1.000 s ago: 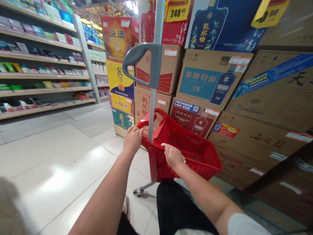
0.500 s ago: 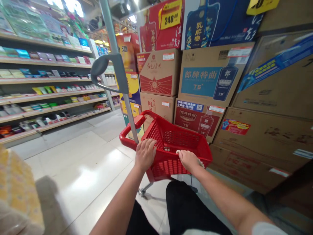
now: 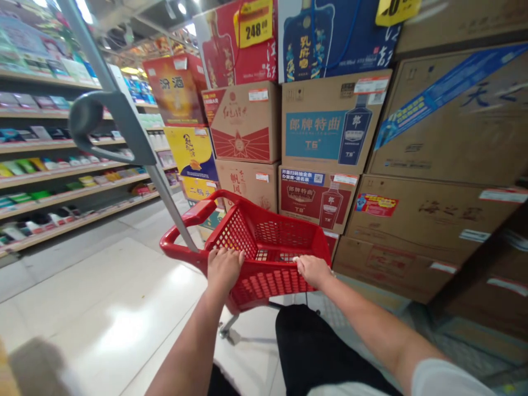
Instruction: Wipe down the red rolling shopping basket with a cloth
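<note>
A red plastic shopping basket on wheels (image 3: 270, 283) stands close before my legs, its near rim crossed by both hands. My left hand (image 3: 225, 269) grips that rim at the left, beside the foot of the grey pull handle (image 3: 113, 126). Farther right along the same rim, my right hand (image 3: 314, 270) has its fingers hooked over the edge. Slotted walls and a divider show inside the basket. The pull handle rises from the red loop at the basket's left end and leans to the left. The undersides of my fingers are hidden.
Cardboard liquor cartons (image 3: 322, 129) are stacked behind the basket and along the right. Shelves of small packaged goods (image 3: 53, 148) line the left. Pale floor tiles (image 3: 103, 308) lie between, and a basket caster (image 3: 226, 331) rests on them.
The basket, handle and both hands have shifted left in view, along with the cartons and shelves. A yellow patterned package at the left edge has mostly left the picture. Both hands stay on the rim.
</note>
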`<action>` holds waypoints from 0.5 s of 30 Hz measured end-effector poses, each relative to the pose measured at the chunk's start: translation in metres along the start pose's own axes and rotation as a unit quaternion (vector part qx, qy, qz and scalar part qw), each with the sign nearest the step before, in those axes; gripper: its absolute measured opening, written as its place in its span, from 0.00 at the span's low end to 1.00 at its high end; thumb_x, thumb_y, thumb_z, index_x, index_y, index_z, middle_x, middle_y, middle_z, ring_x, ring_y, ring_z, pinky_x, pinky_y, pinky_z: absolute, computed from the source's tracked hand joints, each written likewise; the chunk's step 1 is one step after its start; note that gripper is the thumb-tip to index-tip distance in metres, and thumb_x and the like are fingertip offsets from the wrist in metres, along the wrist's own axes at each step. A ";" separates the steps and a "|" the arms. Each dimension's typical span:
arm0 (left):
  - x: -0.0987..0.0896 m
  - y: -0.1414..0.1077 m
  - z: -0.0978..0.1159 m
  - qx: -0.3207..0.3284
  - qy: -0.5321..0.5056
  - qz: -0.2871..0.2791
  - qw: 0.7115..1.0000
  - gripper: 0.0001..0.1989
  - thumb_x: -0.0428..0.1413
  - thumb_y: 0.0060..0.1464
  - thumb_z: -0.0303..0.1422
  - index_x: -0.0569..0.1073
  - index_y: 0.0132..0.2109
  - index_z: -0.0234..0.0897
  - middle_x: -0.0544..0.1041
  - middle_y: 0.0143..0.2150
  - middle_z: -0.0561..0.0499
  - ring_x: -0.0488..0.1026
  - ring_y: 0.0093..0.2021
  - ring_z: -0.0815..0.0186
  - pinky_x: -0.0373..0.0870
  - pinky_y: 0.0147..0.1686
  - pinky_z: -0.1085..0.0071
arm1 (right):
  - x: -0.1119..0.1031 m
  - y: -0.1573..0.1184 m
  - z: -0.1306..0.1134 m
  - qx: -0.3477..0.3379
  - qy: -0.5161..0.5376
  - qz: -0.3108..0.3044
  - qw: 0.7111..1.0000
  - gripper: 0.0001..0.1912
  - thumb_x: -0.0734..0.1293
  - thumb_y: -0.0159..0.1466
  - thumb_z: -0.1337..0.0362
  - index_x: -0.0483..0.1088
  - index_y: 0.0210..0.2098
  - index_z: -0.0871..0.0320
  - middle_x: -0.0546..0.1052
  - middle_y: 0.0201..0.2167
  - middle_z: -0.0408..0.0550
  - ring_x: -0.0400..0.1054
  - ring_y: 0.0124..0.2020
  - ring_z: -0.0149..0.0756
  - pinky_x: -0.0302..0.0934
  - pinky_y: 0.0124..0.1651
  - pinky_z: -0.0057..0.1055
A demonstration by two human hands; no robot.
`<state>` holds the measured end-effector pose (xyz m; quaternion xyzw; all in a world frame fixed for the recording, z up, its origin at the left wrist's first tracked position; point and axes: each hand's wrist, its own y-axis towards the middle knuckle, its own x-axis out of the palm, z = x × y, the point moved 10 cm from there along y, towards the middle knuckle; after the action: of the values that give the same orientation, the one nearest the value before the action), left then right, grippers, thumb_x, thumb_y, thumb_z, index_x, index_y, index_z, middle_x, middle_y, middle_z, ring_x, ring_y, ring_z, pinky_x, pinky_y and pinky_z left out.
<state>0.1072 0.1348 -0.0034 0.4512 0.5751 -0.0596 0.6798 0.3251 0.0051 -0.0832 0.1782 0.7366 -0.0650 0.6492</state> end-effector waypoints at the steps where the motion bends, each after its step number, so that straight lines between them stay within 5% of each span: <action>1: 0.000 0.000 0.002 0.000 -0.001 0.000 1.000 0.24 0.41 0.65 0.41 0.77 0.30 0.38 0.79 0.32 0.45 0.71 0.41 0.55 0.53 0.51 0.53 | -0.001 -0.003 0.011 0.018 -0.003 0.002 1.000 0.24 0.47 0.72 0.57 0.72 0.42 0.57 0.78 0.42 0.51 0.71 0.46 0.39 0.61 0.47 0.32; 5: -0.004 0.001 0.010 -0.006 -0.001 0.001 1.000 0.25 0.41 0.65 0.40 0.77 0.29 0.38 0.79 0.31 0.45 0.71 0.39 0.55 0.53 0.51 0.53 | -0.004 0.004 0.008 0.058 0.000 0.004 0.998 0.29 0.43 0.72 0.60 0.73 0.41 0.61 0.78 0.40 0.55 0.73 0.43 0.41 0.62 0.46 0.34; 11: -0.010 -0.003 0.018 -0.004 0.008 -0.011 1.000 0.25 0.40 0.65 0.40 0.76 0.29 0.38 0.79 0.34 0.45 0.71 0.40 0.54 0.54 0.49 0.54 | -0.003 0.034 -0.110 -0.053 0.043 0.015 0.998 0.26 0.44 0.73 0.57 0.71 0.44 0.54 0.78 0.43 0.47 0.72 0.43 0.34 0.62 0.46 0.31; 15: -0.009 -0.005 0.014 0.004 0.011 -0.037 0.999 0.25 0.39 0.65 0.41 0.77 0.31 0.38 0.79 0.35 0.45 0.71 0.41 0.54 0.54 0.49 0.54 | -0.006 0.031 -0.125 -0.084 0.047 0.015 0.995 0.27 0.45 0.72 0.53 0.71 0.43 0.54 0.78 0.42 0.46 0.72 0.43 0.36 0.64 0.45 0.32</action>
<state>0.1112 0.1183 0.0003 0.4332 0.5986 -0.0816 0.6688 0.2196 0.0739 -0.0548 0.1366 0.7663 0.0149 0.6276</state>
